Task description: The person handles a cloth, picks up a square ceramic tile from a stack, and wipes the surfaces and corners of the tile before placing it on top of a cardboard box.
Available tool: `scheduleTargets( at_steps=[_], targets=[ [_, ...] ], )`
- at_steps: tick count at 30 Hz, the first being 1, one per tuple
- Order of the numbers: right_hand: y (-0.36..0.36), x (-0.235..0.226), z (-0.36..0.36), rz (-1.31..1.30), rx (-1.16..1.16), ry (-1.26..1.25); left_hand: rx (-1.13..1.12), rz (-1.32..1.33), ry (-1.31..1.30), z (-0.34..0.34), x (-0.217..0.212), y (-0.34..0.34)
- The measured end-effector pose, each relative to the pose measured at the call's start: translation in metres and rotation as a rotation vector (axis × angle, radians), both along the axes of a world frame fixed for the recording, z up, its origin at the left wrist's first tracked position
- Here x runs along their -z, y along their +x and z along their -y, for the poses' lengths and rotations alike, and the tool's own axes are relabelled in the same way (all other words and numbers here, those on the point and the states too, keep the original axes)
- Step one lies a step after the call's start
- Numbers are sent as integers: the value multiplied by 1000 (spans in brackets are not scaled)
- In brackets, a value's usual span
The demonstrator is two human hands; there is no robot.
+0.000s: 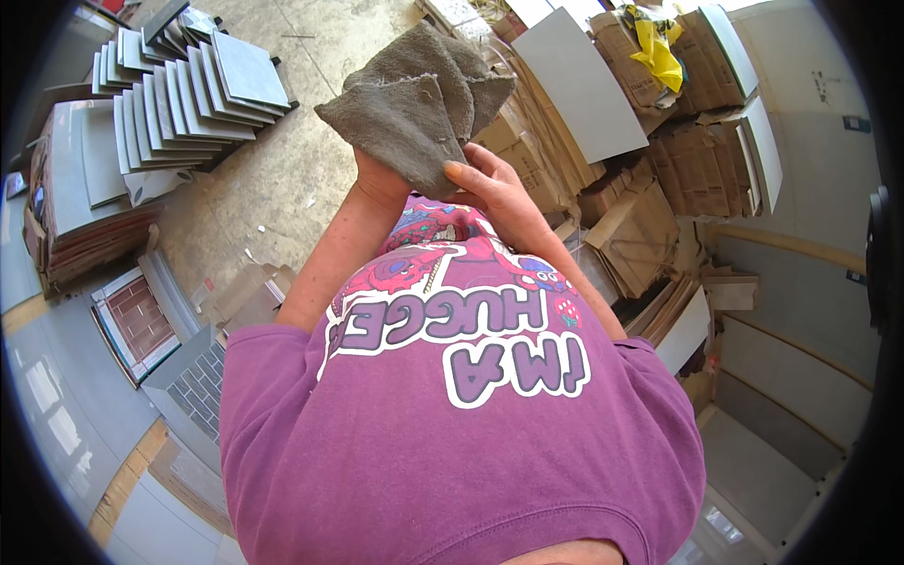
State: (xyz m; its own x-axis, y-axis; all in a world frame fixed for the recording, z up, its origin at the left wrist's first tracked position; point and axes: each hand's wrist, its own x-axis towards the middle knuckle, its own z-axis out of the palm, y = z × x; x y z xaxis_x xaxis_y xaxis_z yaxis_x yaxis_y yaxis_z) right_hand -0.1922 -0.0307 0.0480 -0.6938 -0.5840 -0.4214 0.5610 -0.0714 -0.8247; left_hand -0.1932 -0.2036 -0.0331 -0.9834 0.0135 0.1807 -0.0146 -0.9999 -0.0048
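Note:
A worn grey-brown cloth (400, 118), folded in several layers with frayed edges, is held up in front of me at the top middle. My left hand (381, 177) supports it from beneath, and most of its fingers are hidden behind the fabric. With my right hand (490, 179) I pinch the cloth's lower right corner, the thumb lying on top of it. Both forearms reach forward past my purple printed T-shirt.
Grey tiles (188, 104) stand in a slanted row at the far left, beside a stack of large panels (89, 179). Opened cardboard boxes (702, 169) with pale tiles line the right, a yellow plastic wrapper (657, 52) on top. Sample boards (141, 320) lie at left.

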Motion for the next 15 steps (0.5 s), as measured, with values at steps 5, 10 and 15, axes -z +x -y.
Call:
scheduleTargets(
  at_steps=[5,10,15],
  targets=[
    [4,6,5,22,95,-102,-37,-44,-113,4,7,0],
    [-1,4,4,-153,163,-47,39,-136,-14,17,5,-1],
    [-2,5,8,-117,181,7,101,-133,151,26,8,1]
  ],
)
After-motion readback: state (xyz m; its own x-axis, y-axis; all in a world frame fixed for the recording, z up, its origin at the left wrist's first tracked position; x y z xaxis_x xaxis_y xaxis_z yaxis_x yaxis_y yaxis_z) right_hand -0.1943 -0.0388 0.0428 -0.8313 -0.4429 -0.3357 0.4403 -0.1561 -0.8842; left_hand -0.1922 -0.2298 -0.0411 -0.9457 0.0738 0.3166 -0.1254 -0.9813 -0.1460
